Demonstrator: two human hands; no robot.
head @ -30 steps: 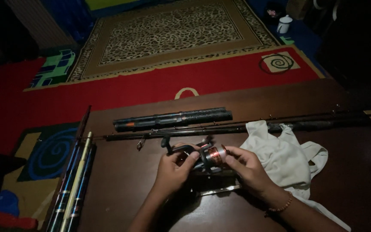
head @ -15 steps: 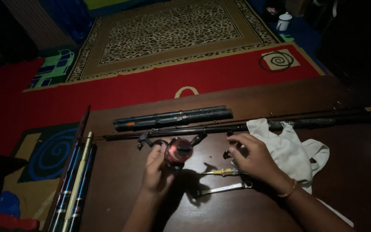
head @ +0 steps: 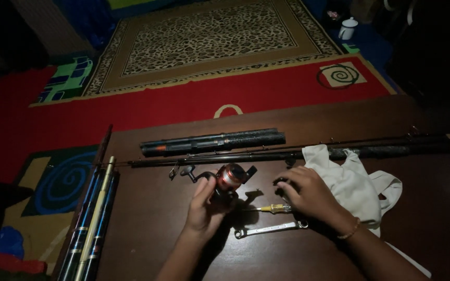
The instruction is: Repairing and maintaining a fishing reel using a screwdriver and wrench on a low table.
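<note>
No packages, labels, signs or screens in view.

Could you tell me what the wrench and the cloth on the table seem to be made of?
The wrench looks like polished metal: silvery with bright glints. The cloth looks like soft woven fabric, matte off-white, lying crumpled in folds. The dim light leaves both uncertain.

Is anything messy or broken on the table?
Nothing looks broken. The left hand holds a fishing reel that is off the rods. A white cloth lies crumpled by the right hand, and a wrench and a small yellow-handled tool lie loose on the brown table.
</note>
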